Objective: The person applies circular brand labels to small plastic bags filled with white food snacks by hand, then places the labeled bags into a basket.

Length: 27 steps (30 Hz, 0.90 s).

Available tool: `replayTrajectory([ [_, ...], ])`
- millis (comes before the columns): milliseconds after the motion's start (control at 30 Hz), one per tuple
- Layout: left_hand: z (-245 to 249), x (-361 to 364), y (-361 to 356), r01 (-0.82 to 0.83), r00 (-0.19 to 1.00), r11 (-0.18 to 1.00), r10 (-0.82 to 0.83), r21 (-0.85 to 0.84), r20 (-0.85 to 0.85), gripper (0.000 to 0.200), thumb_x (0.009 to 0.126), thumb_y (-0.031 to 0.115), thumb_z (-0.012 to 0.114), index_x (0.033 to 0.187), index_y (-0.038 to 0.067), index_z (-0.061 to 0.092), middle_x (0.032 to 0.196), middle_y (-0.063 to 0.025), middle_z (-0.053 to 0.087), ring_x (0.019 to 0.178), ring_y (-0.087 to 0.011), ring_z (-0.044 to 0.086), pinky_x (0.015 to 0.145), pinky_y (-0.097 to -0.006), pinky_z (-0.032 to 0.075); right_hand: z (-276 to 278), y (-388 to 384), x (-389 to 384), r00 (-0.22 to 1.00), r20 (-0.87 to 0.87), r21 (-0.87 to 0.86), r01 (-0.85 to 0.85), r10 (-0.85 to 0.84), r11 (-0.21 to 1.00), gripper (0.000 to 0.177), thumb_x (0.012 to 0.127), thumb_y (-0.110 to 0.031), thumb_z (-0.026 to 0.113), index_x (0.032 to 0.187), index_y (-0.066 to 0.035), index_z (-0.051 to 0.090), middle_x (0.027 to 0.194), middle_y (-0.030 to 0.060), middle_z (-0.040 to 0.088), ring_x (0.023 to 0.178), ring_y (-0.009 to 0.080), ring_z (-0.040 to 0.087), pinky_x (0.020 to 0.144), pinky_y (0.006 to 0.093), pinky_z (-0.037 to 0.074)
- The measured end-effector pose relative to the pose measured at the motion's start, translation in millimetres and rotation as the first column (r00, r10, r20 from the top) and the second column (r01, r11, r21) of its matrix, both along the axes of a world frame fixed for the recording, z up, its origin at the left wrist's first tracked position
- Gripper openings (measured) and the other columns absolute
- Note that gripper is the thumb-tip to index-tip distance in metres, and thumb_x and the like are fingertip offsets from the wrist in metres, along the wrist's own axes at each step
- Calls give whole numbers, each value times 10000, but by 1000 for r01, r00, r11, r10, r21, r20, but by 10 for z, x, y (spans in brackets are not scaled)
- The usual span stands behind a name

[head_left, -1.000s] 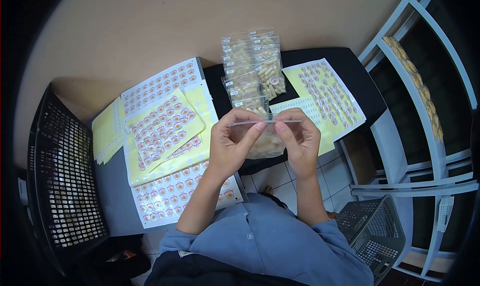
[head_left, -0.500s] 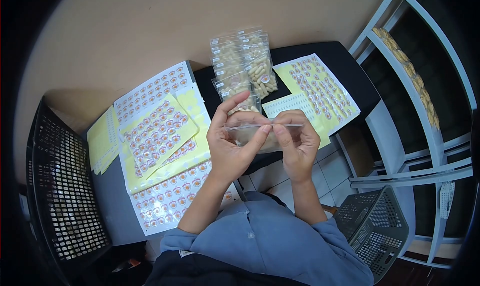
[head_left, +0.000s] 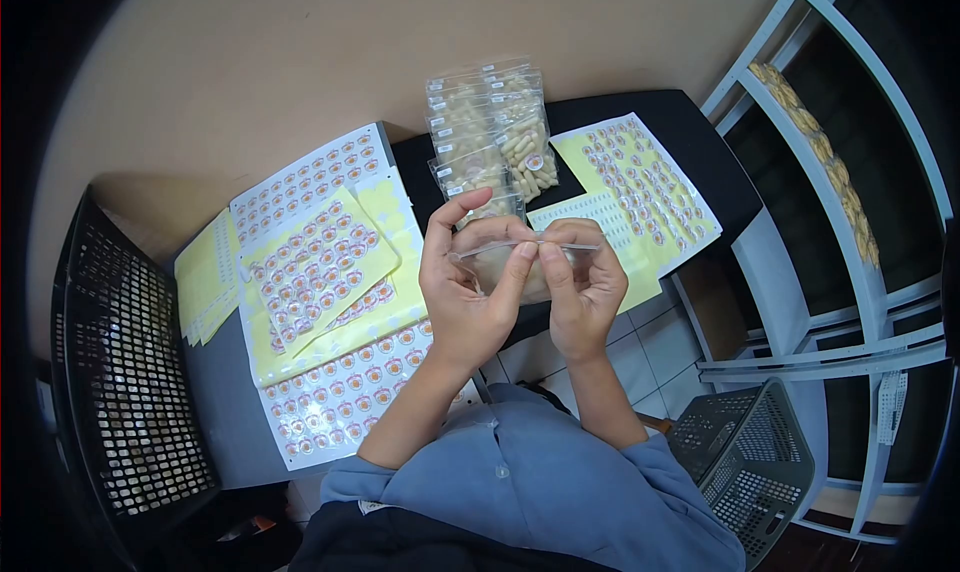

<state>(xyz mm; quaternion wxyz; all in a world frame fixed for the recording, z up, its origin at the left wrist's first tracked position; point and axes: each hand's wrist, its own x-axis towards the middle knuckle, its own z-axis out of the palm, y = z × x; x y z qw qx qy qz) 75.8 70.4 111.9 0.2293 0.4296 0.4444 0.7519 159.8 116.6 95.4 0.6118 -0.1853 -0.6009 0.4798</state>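
A clear plastic bag (head_left: 535, 284) with pale contents hangs between my two hands, its top edge running sideways. My left hand (head_left: 475, 292) pinches that edge near its middle, thumb in front and index finger raised. Close beside it, my right hand (head_left: 583, 290) pinches the same edge with thumb and fingers, the two thumbs almost touching. Beyond the hands lie overlapping filled clear bags (head_left: 465, 122) with small white labels; one bag (head_left: 525, 152) shows a round sticker. The lower part of the held bag is partly hidden by my hands.
Sticker sheets (head_left: 325, 262) cover the left table. Another sticker sheet (head_left: 650, 182) and a small label sheet (head_left: 590, 215) lie on the black table (head_left: 665, 122). A black basket (head_left: 140, 372) stands left, a grey basket (head_left: 765, 462) lower right, beside a white rack (head_left: 800, 302).
Both thumbs have moved slightly left along the bag's top edge, with the right hand shifting left. The bag is still held by both hands.
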Motion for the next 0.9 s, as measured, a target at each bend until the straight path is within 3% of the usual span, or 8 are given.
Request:
replayTrajectory([
  [400,-44,-50,-2,-80,997,996,80,-40,-2,432,729,-54,579,1096,-28,352,828,-99,584,815,-123,562,761,-238,423,-61,54,-72,1000,-9,4,-28,28,1000,59,795,-40,526,817,9,502,811,83,524,769,140,495,725,241,389],
  [467,-62,-52,-2,-99,995,995,98,-15,-32,451,737,-51,578,1122,-31,345,846,-97,587,803,-105,551,708,-207,425,-68,49,-75,999,14,-16,-45,45,999,61,801,-45,521,817,9,499,809,83,521,769,142,492,728,242,385],
  [767,-94,-23,23,-155,988,988,155,21,-22,446,737,-64,568,1121,-33,343,848,-108,587,816,-117,557,725,-217,428,-57,85,-102,998,13,-18,-61,61,998,73,793,-45,540,835,6,508,826,92,531,801,149,509,740,251,394],
  [833,-96,-10,28,-157,987,987,158,21,-23,447,738,-63,568,1122,-32,341,849,-108,589,819,-118,557,728,-219,428,-31,104,-88,997,81,70,-26,20,997,75,783,-42,552,834,7,527,832,95,545,811,150,520,750,252,397],
  [900,-100,10,26,-158,987,987,158,18,-25,448,739,-62,568,1123,-32,339,849,-109,590,822,-119,557,730,-222,429,-61,106,-54,997,54,17,-63,62,998,73,780,-41,556,829,9,536,831,95,551,809,150,523,753,251,396],
])
